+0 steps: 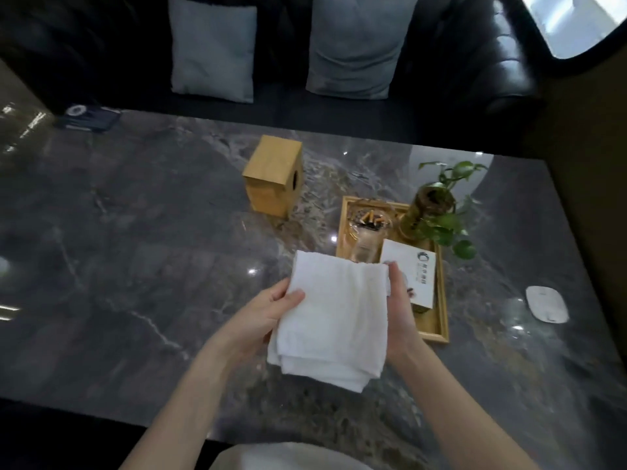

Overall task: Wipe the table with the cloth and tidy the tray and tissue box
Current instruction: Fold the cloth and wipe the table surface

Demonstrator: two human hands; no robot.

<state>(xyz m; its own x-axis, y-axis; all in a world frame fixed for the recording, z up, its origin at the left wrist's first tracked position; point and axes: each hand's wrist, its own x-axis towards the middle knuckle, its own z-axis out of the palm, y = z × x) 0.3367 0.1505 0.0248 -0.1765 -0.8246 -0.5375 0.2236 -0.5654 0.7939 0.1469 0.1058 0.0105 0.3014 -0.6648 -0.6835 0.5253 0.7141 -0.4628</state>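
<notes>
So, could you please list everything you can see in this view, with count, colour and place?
cloth: one, white, folded, held above the table
table: one, dark grey marble
tissue box: one, wooden, mid-table, lying on its side
tray: one, wooden, right of centre
ashtray: one, clear glass, in tray
potted plant: one, green, tray's far right corner
card box: one, white, in tray
white pad: one, table's right edge
cushions: two, grey, on black sofa
left hand: holds cloth
right hand: holds cloth
</notes>
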